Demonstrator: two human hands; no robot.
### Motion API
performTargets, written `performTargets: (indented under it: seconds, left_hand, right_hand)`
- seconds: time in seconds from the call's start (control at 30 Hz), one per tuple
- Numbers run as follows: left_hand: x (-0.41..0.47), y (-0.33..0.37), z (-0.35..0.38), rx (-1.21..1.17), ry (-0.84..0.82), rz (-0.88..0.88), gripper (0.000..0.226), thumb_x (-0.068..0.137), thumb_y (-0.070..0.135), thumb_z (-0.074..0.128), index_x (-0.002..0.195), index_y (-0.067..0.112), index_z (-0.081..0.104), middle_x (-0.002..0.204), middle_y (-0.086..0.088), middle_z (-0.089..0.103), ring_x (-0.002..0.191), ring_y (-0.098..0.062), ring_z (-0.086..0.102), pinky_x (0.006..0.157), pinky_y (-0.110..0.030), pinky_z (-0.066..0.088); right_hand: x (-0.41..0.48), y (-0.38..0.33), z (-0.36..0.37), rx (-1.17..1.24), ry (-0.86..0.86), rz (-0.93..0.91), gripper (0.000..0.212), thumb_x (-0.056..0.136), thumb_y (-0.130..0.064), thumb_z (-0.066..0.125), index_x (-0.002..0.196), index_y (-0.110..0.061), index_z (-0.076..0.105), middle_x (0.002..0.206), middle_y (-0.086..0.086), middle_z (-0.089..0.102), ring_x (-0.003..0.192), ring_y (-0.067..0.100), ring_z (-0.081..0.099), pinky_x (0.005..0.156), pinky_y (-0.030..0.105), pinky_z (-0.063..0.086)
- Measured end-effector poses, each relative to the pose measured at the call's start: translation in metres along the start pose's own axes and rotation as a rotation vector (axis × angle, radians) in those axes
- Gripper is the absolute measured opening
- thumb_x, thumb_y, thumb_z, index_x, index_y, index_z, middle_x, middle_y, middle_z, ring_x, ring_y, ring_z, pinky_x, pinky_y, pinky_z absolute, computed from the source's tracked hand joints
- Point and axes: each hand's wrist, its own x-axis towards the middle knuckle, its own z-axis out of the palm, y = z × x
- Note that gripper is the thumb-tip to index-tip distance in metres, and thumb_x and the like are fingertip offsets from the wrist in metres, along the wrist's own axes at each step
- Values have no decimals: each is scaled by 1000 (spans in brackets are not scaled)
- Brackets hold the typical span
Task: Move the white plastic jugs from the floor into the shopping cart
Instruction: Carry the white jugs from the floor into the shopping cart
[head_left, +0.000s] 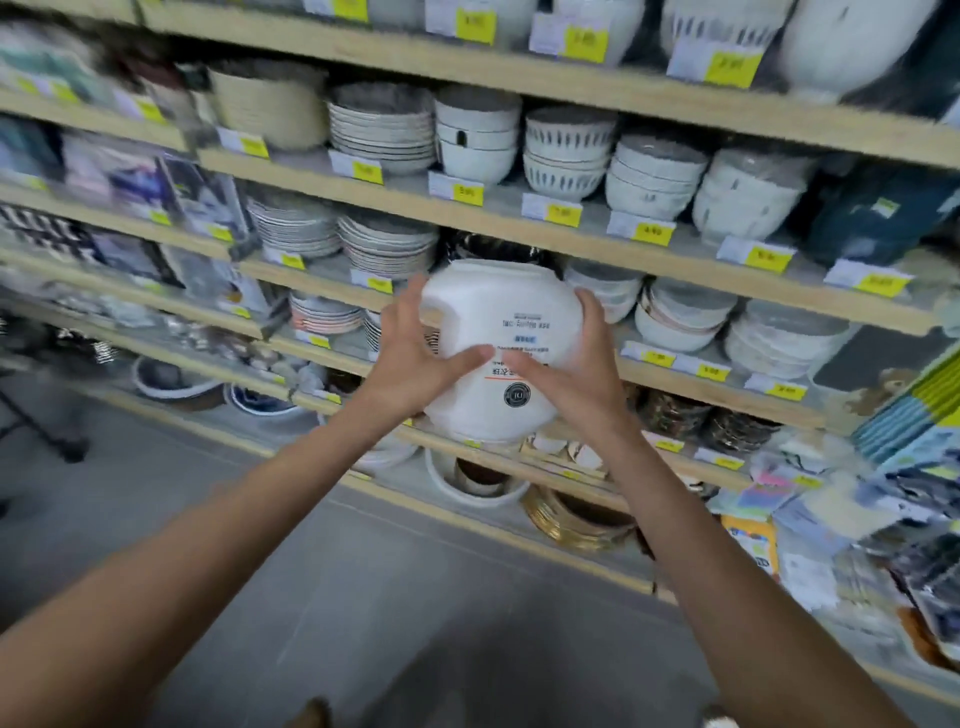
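Stretching out above the grey floor (363, 571) at 6 o'clock. Clasping the white plastic jug (498, 312) with left grip (415, 358) at its 9 o'clock and right grip (566, 364) at its 3 o'clock. Holding it aloft, off the floor, facing wooden shelves (519, 228) carrying stacked bowls (566, 150) at 12 o'clock.

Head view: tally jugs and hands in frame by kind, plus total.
White plastic jug with a printed label: 1, held up in front of the shelves
Hands: 2, left hand and right hand, both gripping the jug
Total: 3
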Motion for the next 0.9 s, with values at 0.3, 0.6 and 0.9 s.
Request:
performTargets:
  seconds: [0.3,0.6,0.9]
  left_hand:
    - [36,-69,-165,-22,232,-48,104,58,53,73,144,30,19,144,-7,24,134,-22,28,110,-37,29]
    - [92,-176,-363,41,370,-49,111,46,66,67,139,21,28,135,-9,35,128,-26,35,108,-47,34]
    - [128,-285,-532,28,519,-166,108,50,62,72,139,23,27,138,-10,35,129,-27,38,108,-46,35]
  right_hand:
    - [65,-73,177,27,-148,-159,98,49,-55,79,133,-29,36,133,1,45,123,14,46,104,40,42]
    - [123,-141,407,53,-244,-193,103,49,-53,82,136,-29,32,136,2,42,126,16,44,107,37,39]
    - [167,-205,613,46,-460,-228,104,52,-56,80,138,-31,29,133,-1,44,120,13,48,101,37,44]
